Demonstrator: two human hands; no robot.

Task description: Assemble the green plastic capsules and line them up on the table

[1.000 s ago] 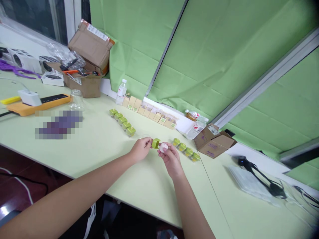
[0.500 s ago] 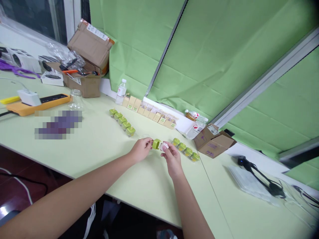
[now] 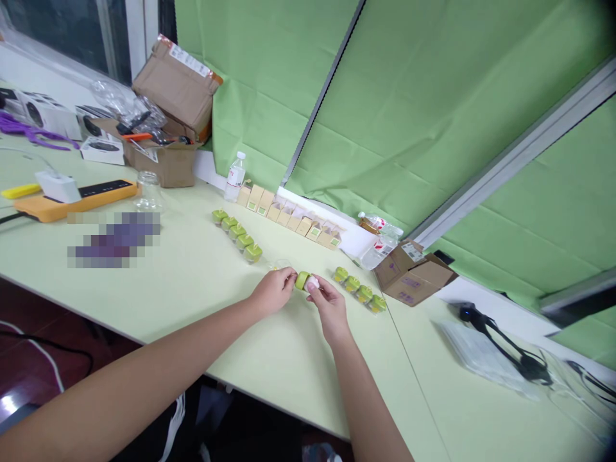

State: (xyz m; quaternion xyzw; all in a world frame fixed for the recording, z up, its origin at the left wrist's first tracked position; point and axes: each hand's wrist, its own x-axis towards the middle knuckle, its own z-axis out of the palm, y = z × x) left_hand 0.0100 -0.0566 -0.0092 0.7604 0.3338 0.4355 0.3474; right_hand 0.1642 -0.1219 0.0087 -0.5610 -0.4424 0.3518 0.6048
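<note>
My left hand [image 3: 275, 290] pinches a small green cap [image 3: 302, 280] by its outer end, its open side facing right. Between the thumb and fingers of my right hand [image 3: 331, 309] is a small white rounded piece [image 3: 312, 283], which sits at the mouth of the green cap. Whether it is fully inside I cannot tell. Beyond my hands, a row of small clear containers with green lids [image 3: 237, 235] stands to the left, and a second row of green-lidded containers [image 3: 359, 289] is just right of my right hand. Something clear lies behind my left fingers, partly hidden.
Small tan boxes [image 3: 289, 215] line the back of the table beside an upright water bottle [image 3: 235, 177]. Lying bottles [image 3: 378, 251] and a cardboard box [image 3: 412, 274] are at back right. An orange power strip [image 3: 103, 196], a glass jar [image 3: 148, 191] and an open carton [image 3: 168, 163] occupy the left.
My right hand has moved slightly left, bringing the white piece from just apart to against the opening of the green cap. My left hand keeps its pinch.
</note>
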